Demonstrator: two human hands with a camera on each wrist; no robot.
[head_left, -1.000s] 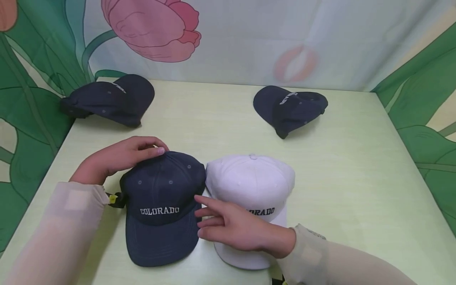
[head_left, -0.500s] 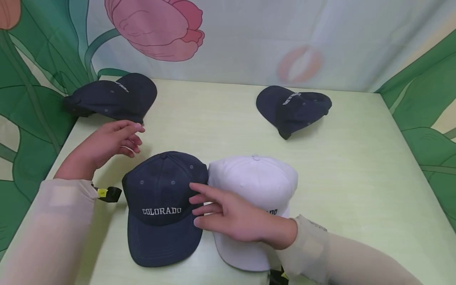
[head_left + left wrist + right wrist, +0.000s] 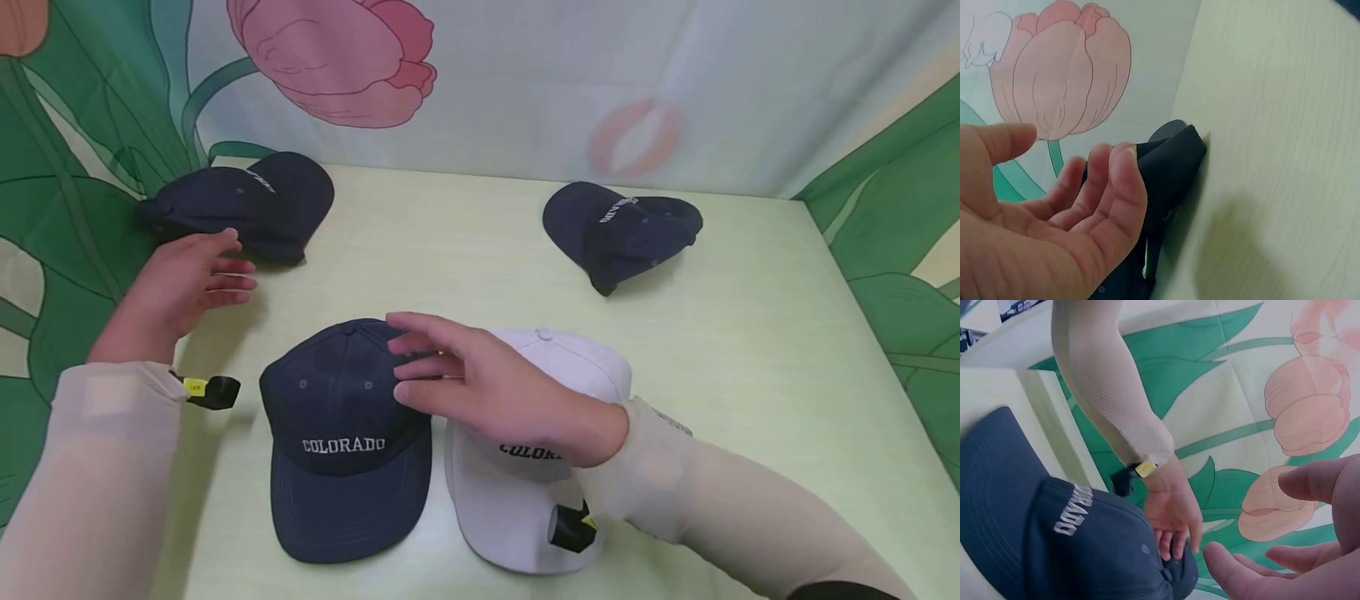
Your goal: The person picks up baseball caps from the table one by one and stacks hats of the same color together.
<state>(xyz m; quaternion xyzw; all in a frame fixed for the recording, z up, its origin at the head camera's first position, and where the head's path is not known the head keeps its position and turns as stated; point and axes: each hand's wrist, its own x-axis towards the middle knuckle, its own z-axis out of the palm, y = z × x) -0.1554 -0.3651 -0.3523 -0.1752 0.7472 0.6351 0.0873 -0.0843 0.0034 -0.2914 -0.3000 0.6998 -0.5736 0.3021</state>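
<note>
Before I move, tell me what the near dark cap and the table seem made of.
Near dark cap: likely matte cotton cloth, by its panel seams and dull surface. Table: smooth, pale wood or wood-look laminate, by its fine grain; can't tell which.

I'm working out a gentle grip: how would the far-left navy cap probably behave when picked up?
The far-left navy cap has a fabric-looking crown, so that part will probably give when pinched. Its broad brim holds a smooth curve, suggesting it's stiffer. That irregular outline makes rolling unlikely if pushed.
</note>
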